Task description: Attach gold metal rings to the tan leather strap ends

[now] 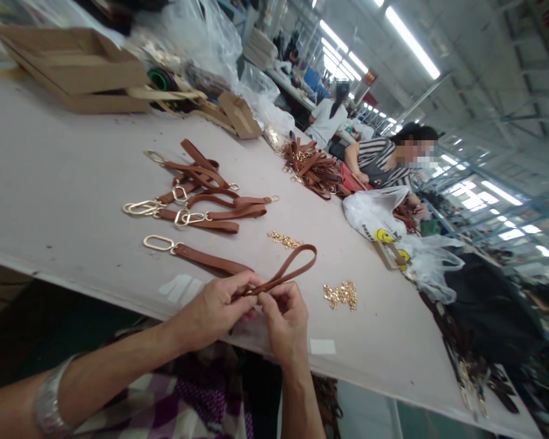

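Both my left hand [219, 308] and my right hand [286, 314] pinch a brown leather strap [215, 261] close to the table's front edge. The strap bends into a loop above my right fingers, and its other end carries a long gold oval ring [159, 243] lying on the table to the left. My fingertips nearly meet, hiding whatever small part lies between them. Beyond the strap lies a group of similar brown straps [229, 213] with gold rings. Two small heaps of gold hardware, a farther one [286, 240] and a nearer one [341, 295], lie to the right.
Cardboard boxes [73, 67] and clear plastic bags [196, 42] line the table's far left. A large pile of brown straps [311, 167] lies farther back, near a seated person in a striped top [379, 158]. White plastic bags [370, 213] and a black bag [489, 305] occupy the right side.
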A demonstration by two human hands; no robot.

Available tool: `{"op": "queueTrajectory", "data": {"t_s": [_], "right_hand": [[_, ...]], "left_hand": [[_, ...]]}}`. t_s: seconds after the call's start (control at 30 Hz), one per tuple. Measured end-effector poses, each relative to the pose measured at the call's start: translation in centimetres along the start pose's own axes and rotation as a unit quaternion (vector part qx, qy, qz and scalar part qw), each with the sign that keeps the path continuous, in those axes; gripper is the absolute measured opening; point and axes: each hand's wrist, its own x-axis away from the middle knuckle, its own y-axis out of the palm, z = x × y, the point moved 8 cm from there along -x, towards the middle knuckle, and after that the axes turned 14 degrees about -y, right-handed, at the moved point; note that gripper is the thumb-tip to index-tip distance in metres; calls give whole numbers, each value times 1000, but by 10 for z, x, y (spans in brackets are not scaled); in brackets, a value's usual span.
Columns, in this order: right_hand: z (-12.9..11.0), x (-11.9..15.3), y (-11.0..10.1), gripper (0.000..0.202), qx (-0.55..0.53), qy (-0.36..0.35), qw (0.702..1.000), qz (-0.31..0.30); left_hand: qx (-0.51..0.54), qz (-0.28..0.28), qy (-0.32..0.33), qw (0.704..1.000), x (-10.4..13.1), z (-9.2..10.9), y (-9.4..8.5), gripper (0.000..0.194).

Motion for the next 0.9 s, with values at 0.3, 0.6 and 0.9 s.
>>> {"op": "queueTrajectory", "data": {"t_s": [0.3,0.6,0.9], "right_hand": [[49,-41,-126,20,494,-47,868,-32],[64,-46,-127,21,577,-24,810,-104],[56,-44,-123,13,478,-23,873,-94]], "left_hand": [[-11,56,-73,996,-1,-13,-7,52],[61,58,-112,990,-2,-17,-11,56],[180,30,-146,972,-8,-27,-4,27]]}}
